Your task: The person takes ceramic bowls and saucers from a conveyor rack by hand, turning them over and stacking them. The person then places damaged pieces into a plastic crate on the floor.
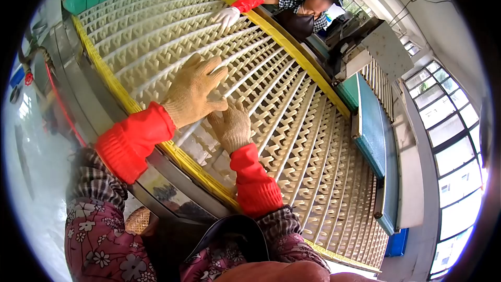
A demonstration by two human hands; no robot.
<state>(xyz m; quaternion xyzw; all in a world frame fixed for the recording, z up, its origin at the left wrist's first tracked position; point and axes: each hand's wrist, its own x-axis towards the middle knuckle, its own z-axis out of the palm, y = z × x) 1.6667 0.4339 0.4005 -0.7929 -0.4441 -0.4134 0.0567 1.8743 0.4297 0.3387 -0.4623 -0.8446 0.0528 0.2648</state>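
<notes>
My left hand [193,91], in a tan knit glove below a red cuff, is over a wide conveyor [182,147] of pale rods and cream, tooth-like pegs. Its fingers are spread, with the thumb apart from them. Close beside that thumb, my right hand [233,128] wears the same kind of glove and cuff. The right fingers are bent downward and pressed together among the pegs; whatever they hold is hidden. A white rod [189,132] runs across the conveyor beneath both hands.
Across the conveyor, a co-worker [300,13] reaches in with a white-gloved hand [228,16]. Yellow rails [308,65] border both sides. Blue-green panels [373,130] stand to the right, by the windows [451,151]. A red hose [62,99] hangs at left.
</notes>
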